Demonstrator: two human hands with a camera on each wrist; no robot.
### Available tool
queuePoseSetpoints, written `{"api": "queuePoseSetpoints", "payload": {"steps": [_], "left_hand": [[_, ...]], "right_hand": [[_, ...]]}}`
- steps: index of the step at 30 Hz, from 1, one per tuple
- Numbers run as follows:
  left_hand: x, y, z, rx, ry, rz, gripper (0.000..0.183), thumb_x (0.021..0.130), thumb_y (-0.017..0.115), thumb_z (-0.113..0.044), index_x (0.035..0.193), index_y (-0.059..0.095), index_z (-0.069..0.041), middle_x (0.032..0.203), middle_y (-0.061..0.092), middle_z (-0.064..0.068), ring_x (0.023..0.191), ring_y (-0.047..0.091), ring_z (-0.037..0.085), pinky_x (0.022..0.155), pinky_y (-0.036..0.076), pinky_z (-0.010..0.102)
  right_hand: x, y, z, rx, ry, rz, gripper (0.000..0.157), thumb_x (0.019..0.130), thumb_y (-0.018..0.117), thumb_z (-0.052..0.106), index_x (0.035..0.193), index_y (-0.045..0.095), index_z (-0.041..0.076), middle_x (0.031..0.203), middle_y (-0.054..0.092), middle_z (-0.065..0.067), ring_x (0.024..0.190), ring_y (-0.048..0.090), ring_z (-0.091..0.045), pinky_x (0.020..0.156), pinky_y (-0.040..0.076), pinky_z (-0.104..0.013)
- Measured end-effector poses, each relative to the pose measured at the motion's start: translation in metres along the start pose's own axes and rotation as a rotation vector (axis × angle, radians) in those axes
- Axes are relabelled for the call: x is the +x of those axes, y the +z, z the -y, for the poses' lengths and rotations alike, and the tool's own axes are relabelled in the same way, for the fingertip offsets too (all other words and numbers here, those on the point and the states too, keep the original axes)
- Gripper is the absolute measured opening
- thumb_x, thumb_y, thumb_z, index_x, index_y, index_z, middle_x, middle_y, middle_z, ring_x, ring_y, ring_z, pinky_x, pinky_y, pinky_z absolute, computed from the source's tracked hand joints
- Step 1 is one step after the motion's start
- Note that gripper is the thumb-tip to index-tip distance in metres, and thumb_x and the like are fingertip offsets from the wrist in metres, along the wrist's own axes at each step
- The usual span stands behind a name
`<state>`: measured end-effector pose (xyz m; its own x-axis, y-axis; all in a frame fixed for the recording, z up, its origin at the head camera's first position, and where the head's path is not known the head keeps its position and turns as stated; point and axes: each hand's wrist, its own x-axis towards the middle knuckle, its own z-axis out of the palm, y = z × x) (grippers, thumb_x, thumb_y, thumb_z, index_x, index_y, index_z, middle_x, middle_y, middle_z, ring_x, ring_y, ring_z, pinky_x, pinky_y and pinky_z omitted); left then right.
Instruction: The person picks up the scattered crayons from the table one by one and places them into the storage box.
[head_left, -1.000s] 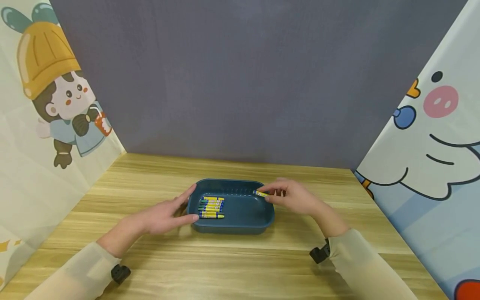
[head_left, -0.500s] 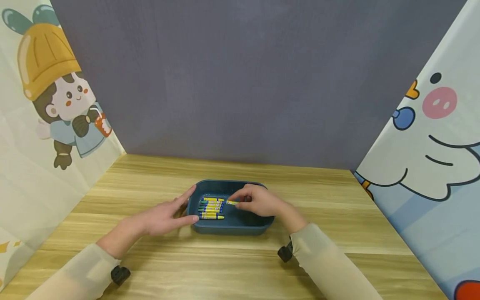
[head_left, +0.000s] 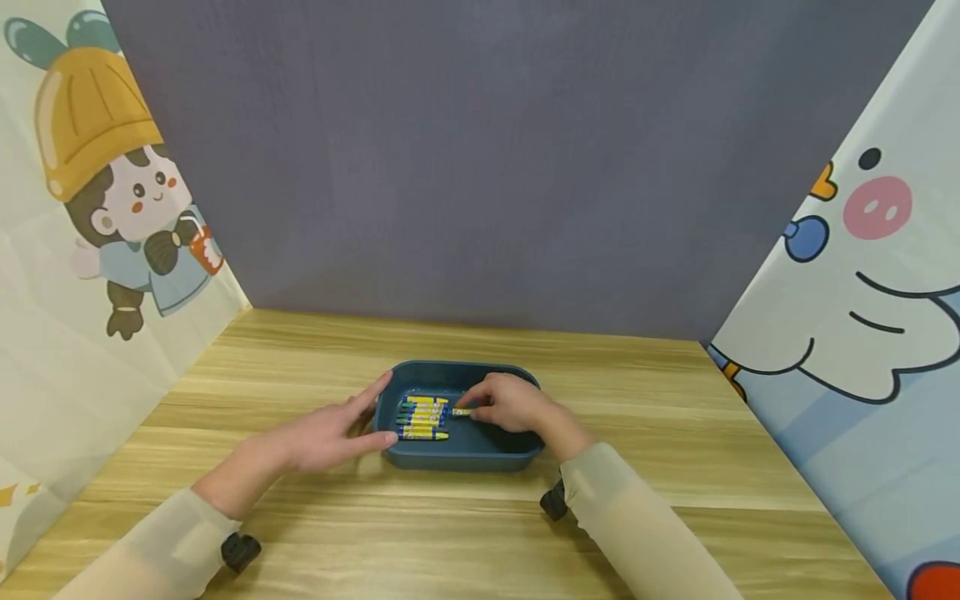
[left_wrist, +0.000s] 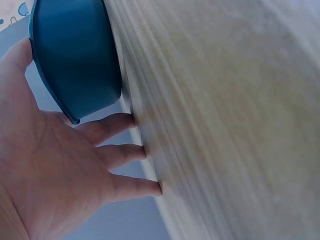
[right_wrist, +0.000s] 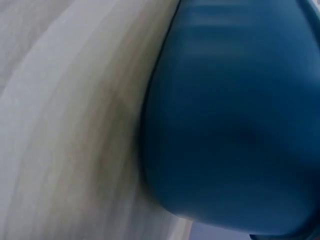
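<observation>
A dark blue rectangular tray [head_left: 465,461] with rounded corners stands on the wooden table. Inside its left half, several crayons [head_left: 423,410] in yellow and blue wrappers lie side by side in a column. My right hand [head_left: 513,403] reaches over the tray's right side and pinches another crayon [head_left: 460,412] between thumb and fingertips, just right of that column. My left hand [head_left: 322,433] is spread at the tray's left end, thumb and index finger at the rim. In the left wrist view its other fingertips [left_wrist: 152,187] reach down to the tabletop. The right wrist view shows only the tray's outer wall [right_wrist: 225,125].
The wood-grain tabletop [head_left: 375,533] surrounds the tray. A grey panel [head_left: 480,167] rises behind the table. Cartoon-printed sheets flank it, the left sheet [head_left: 45,333] and the right sheet [head_left: 885,350].
My right hand has carried its crayon left from the tray's right rim and down beside the column of crayons. The left hand stays at the tray's left end.
</observation>
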<state>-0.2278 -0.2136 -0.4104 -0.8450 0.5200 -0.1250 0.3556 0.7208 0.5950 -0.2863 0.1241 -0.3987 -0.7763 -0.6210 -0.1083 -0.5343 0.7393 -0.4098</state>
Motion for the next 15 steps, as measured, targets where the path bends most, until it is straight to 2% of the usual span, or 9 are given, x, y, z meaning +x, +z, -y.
{"api": "queuePoseSetpoints", "payload": {"steps": [2,4,6,8,11,15], "left_hand": [[0.0002,0.0004,0.0001,0.002,0.001,-0.001,0.099,0.109,0.054,-0.067,0.179,-0.005,-0.029,0.173,0.039,0.028,0.155,0.045,0.052,0.126,0.036,0.069],[0.0003,0.0008,-0.0002,0.003,0.002,-0.003,0.099,0.109,0.054,-0.067,0.179,-0.005,-0.028,0.173,0.039,0.028,0.156,0.045,0.053,0.126,0.036,0.07],[0.0003,0.001,-0.0008,0.003,0.001,-0.003,0.099,0.109,0.054,-0.067,0.179,-0.005,-0.029,0.173,0.04,0.028,0.155,0.045,0.053,0.126,0.036,0.07],[0.0004,0.0012,-0.0011,0.005,0.0,-0.003,0.099,0.109,0.054,-0.068,0.178,-0.005,-0.03,0.173,0.04,0.027,0.155,0.045,0.053,0.126,0.036,0.07],[0.0001,0.0011,-0.0013,0.003,0.0,-0.002,0.099,0.109,0.054,-0.067,0.178,-0.006,-0.031,0.173,0.039,0.028,0.155,0.044,0.054,0.126,0.036,0.071],[-0.0006,0.0011,-0.001,0.004,0.003,-0.002,0.099,0.109,0.054,-0.067,0.179,-0.006,-0.029,0.173,0.039,0.029,0.155,0.044,0.055,0.125,0.036,0.071]], "right_hand": [[0.0004,0.0016,0.0003,-0.009,0.013,0.005,0.028,0.11,0.068,0.019,0.133,0.081,0.027,0.127,0.076,0.0,0.082,0.059,-0.012,0.082,0.051,-0.037],[0.0005,0.0035,0.0008,-0.021,0.032,0.008,0.027,0.11,0.069,0.02,0.132,0.081,0.029,0.134,0.075,0.0,0.095,0.064,-0.013,0.089,0.055,-0.04],[0.0006,0.0049,0.0011,-0.031,0.047,0.01,0.027,0.109,0.07,0.02,0.132,0.081,0.03,0.136,0.075,0.0,0.1,0.066,-0.014,0.093,0.056,-0.042],[0.0008,0.0063,0.0013,-0.041,0.057,0.006,0.026,0.109,0.071,0.021,0.131,0.081,0.031,0.133,0.075,0.001,0.104,0.066,-0.015,0.095,0.057,-0.042],[0.0019,0.0076,0.0005,-0.058,0.053,-0.002,0.027,0.108,0.072,0.021,0.131,0.082,0.032,0.127,0.075,0.002,0.1,0.064,-0.013,0.092,0.056,-0.041],[0.0032,0.0089,0.0002,-0.063,0.05,-0.006,0.027,0.108,0.072,0.021,0.131,0.081,0.032,0.127,0.074,0.002,0.105,0.065,-0.014,0.095,0.057,-0.041]]}}
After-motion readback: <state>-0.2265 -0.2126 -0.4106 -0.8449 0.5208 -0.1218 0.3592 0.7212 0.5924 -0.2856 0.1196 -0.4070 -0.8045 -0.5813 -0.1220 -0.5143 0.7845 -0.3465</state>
